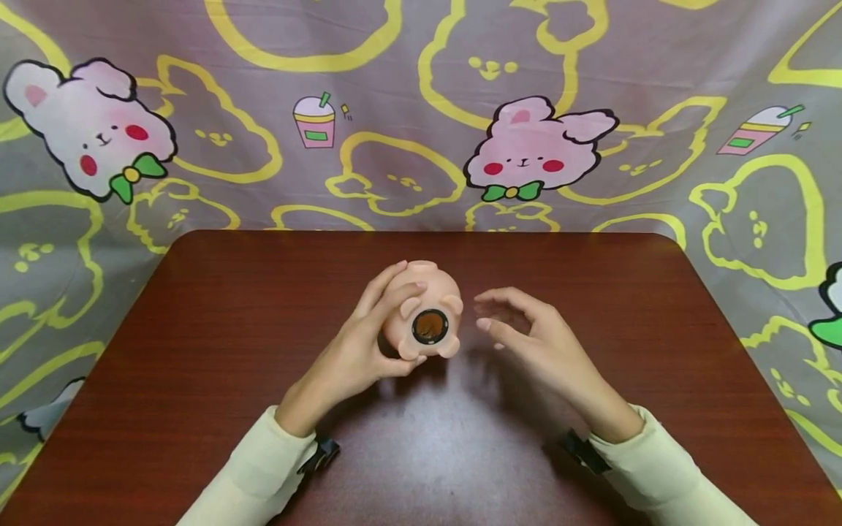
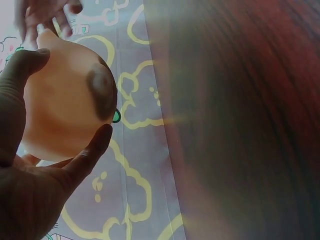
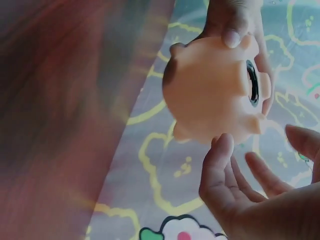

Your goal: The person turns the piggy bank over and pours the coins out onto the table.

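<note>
A round, pale pink piggy bank [image 1: 434, 288] is held above the middle of the table, its underside turned toward the head camera. Stubby feet [image 1: 449, 348] surround a round, black-rimmed opening [image 1: 430, 326], with a brownish colour showing inside. My left hand [image 1: 349, 347] grips the bank from the left, thumb low and fingers over the top. Close by on the right, my right hand [image 1: 542, 336] has its fingers loosely bent, holding nothing and apart from the bank. In the right wrist view the opening's dark rim [image 3: 253, 83] appears side-on.
Beneath both hands lies a dark reddish-brown wooden table [image 1: 217, 329] with rounded far corners. A grey cloth [image 1: 408, 95] printed with yellow outlines and cartoon rabbits hangs behind it and along its sides. Dark straps [image 1: 584, 451] show at both sleeve cuffs.
</note>
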### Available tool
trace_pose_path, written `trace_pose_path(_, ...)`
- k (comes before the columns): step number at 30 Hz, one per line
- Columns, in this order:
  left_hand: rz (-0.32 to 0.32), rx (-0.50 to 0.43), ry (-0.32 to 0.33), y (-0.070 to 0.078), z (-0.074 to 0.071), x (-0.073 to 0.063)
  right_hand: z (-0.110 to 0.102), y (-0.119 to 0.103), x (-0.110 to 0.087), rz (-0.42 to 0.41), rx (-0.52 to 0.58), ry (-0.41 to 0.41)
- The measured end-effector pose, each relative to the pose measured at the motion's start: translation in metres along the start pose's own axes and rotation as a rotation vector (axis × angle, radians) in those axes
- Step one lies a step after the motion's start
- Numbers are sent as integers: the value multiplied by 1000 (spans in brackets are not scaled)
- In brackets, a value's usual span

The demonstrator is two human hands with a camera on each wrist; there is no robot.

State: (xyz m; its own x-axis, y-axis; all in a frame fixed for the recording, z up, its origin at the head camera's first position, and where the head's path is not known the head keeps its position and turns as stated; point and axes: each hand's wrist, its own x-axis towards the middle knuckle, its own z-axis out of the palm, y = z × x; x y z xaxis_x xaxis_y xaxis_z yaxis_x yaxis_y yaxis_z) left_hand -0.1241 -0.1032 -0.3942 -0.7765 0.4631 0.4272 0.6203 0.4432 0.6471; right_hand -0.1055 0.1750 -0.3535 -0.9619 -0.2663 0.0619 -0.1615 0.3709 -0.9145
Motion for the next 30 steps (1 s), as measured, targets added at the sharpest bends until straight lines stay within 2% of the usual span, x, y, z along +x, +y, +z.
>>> trace_pose_path(3,26,4,2,0,0,0,6,-6,6,-66,49,-23)
trace_pose_path(8,57,-7,-14,0,-1,-1,10,-7,14,-162,30,-53)
trace_pose_path(12,79,-21,-37,1,-1,-1,11,-5,20,-169,42,-96)
trace_pose_path(22,140,-43,-42,4,1,-1,3,2,33,-132,134,-280)
trace_pose_path(27,148,-65,-50,6,2,0,1,7,37,-161,204,-356)
trace_pose_path(30,153,-68,-57,7,4,0,1,9,39,-180,208,-380)
